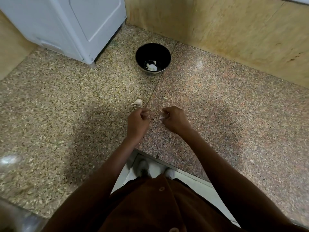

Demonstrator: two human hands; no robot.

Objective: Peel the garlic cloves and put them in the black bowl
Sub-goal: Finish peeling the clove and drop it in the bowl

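White appliance (pixel 70 25): far left, standing on the counter (pixel 58 114), its top cut off by the frame. Garlic bulb (pixel 137 103): on the counter just beyond the left hand, partly broken up. Left hand (pixel 138 122): fingers curled tight; whether they pinch a scrap of skin cannot be told. Bowl (pixel 153 58): black, well beyond both hands near the back wall, holding a few pale peeled cloves (pixel 151 66) at its bottom. Clove (pixel 161 118): pinched in the right hand's fingertips, mostly hidden by them. Right hand (pixel 174 120): fingers curled round that clove, apart from the left hand. Loose piece (pixel 165 98): small, pale, on the counter beyond the right hand; skin or clove unclear. Wood panel (pixel 234 30): backs the counter at right. Counter's near edge runs just under the forearms; bare stone lies between hands and bowl.
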